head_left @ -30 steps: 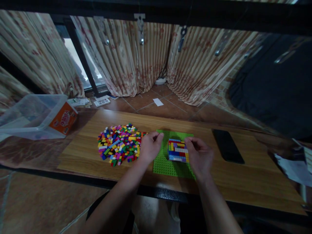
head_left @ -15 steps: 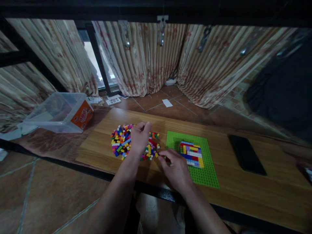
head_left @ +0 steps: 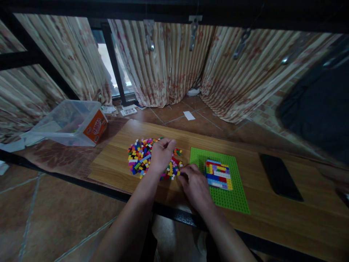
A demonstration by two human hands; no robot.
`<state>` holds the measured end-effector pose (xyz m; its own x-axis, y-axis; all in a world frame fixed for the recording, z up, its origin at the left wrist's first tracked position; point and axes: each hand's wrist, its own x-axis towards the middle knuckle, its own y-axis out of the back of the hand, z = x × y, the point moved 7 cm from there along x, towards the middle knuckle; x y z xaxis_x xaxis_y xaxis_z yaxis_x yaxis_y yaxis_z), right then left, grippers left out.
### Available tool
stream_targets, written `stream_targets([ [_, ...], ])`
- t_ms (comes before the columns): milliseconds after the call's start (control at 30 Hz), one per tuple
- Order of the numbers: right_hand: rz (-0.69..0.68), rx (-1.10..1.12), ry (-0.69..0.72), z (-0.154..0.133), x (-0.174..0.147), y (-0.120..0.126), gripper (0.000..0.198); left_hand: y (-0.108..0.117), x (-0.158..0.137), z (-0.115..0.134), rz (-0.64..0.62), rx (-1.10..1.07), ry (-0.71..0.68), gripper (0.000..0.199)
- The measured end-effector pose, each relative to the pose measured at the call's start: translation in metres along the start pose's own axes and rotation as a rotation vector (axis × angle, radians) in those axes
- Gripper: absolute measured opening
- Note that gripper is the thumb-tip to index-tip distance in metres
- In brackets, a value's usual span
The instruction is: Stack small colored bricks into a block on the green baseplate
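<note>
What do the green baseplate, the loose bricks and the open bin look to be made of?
Green baseplate: likely hard plastic, fairly matte, judging by its regular grid of studs.
Loose bricks: probably plastic too, given their crisp edges and solid bright colors; gloss unclear.
Open bin: seems smooth plastic, as its walls are see-through.

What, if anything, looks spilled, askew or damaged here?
Nothing stands out as damaged or askew. The loose bricks lie directly on the wooden board, outside the clear tub, but mostly in one heap rather than scattered, so it hardly looks like a spill.
</note>
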<state>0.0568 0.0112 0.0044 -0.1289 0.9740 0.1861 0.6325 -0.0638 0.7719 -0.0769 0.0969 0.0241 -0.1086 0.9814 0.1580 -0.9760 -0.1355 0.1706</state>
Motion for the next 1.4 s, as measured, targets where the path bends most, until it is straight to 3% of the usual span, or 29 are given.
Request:
stream_targets([
  [100,0.057,0.044,0.008,0.002,0.000,0.003,0.011,-0.007,-0.002,-0.002,-0.079,0.010,0.014,0.027],
  [267,0.163,0.146,-0.009,0.002,-0.001,0.018,0.011,-0.030,-0.015,0.006,-0.385,-0.021,0.024,0.025],
  [400,0.252,0.231,-0.059,0.008,-0.001,0.035,0.010,-0.046,-0.029,0.009,-0.601,-0.053,0.094,0.025],
  [500,0.293,0.317,-0.105,0.016,-0.002,0.043,0.010,-0.054,-0.037,0.009,-0.677,-0.131,0.186,0.024],
  [700,0.336,0.525,-0.094,0.025,-0.003,0.051,0.015,-0.059,-0.038,0.012,-0.624,-0.233,0.293,0.026],
  [833,0.349,0.552,-0.138,0.043,-0.003,0.065,0.021,-0.064,-0.038,0.011,-0.606,-0.252,0.307,0.025],
  [967,0.476,0.449,-0.235,0.082,-0.007,0.095,0.026,-0.066,-0.035,0.005,-0.557,-0.272,0.345,0.024],
  [1033,0.507,0.293,-0.243,0.097,-0.009,0.108,0.025,-0.066,-0.034,0.002,-0.526,-0.282,0.365,0.023],
  [1167,0.430,0.046,-0.212,0.108,-0.007,0.115,0.026,-0.069,-0.033,-0.001,-0.517,-0.279,0.362,0.024],
  [1400,0.319,-0.071,-0.191,0.110,0.004,0.106,0.027,-0.076,-0.034,-0.008,-0.528,-0.253,0.348,0.024],
])
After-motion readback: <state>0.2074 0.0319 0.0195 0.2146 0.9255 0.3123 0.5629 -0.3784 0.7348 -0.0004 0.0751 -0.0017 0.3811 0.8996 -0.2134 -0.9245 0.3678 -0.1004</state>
